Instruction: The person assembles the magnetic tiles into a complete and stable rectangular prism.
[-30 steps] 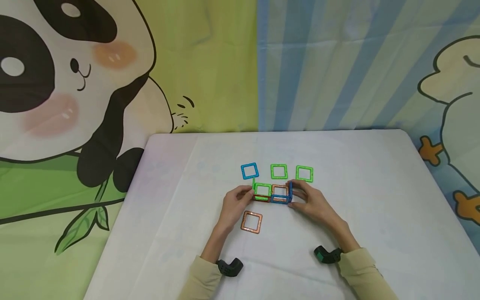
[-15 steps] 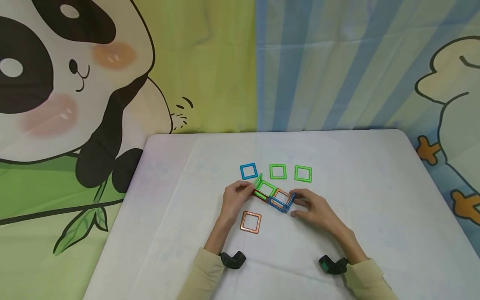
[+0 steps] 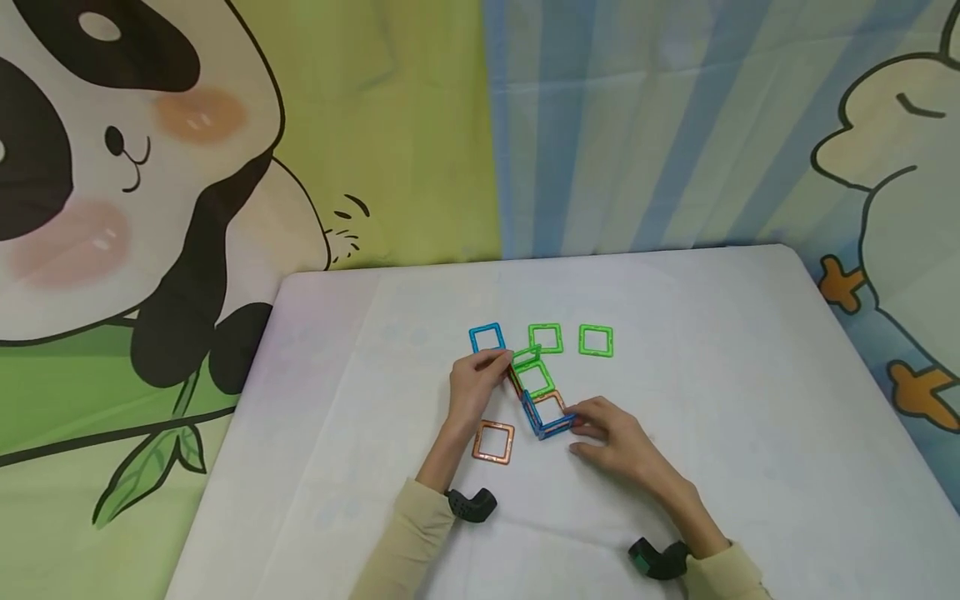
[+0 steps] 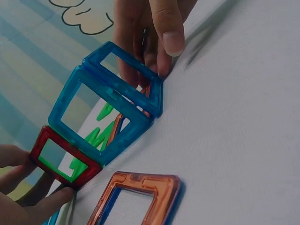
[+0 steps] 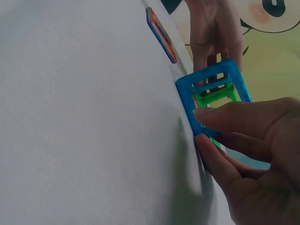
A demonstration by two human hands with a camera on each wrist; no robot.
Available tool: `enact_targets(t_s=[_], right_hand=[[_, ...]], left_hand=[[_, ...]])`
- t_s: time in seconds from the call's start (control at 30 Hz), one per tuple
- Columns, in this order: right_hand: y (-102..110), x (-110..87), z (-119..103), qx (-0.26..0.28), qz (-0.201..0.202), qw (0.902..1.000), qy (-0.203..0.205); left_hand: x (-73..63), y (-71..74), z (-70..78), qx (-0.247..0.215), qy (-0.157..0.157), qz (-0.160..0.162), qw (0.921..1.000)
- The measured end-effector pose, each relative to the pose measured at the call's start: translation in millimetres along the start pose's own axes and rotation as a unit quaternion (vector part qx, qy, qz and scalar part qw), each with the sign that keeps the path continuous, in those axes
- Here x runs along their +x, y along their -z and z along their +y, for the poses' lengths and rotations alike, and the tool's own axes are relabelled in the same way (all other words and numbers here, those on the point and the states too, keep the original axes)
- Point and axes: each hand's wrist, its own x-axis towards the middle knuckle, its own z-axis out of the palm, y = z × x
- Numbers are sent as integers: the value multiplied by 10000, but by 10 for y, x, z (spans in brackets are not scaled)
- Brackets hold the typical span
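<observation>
Open square magnetic tiles joined into a small low box stand at the table's middle. The box shows a red tile (image 4: 89, 175) and blue tiles (image 4: 64, 97) along its near side, with green (image 3: 549, 375) and orange tiles inside. My left hand (image 3: 472, 387) pinches the red end between thumb and fingers. At the opposite end my right hand (image 3: 618, 437) has its fingers on the blue end tile (image 5: 204, 75). A loose orange tile (image 3: 477, 438) lies flat in front of the box. Behind it lie a loose blue tile (image 3: 484, 327), partly hidden by the left hand, and two green tiles.
The two loose green tiles, a nearer-left one (image 3: 544, 325) and one farther right (image 3: 596, 327), lie flat on the white tabletop (image 3: 735, 375). A cartoon-printed curtain (image 3: 420, 125) hangs behind the far edge. Black devices are strapped to both wrists.
The tile box has turned clockwise, its blue right end swinging toward me and its left end moving away. My right hand has come nearer with it. The head view has shifted slightly.
</observation>
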Motion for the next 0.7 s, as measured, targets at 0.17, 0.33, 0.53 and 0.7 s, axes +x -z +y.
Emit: enact_targets(t_s=[0.17,0.33,0.53,0.7], right_hand=[[-52,-47,-35,67,-69,10000,14],[-84,-41,-65,184,-226,9996,23],[-28,5,-85,-135,-165,9996,163],[140,110,-103,-559,122,9982,202]], left_hand=[[10,-28,7,65,41,-27,10000],[18,-23,3,91,66,-15,9999],[27,-33,-25,60,80,119,9999],[17,-78,-48,258,98,295,9992]])
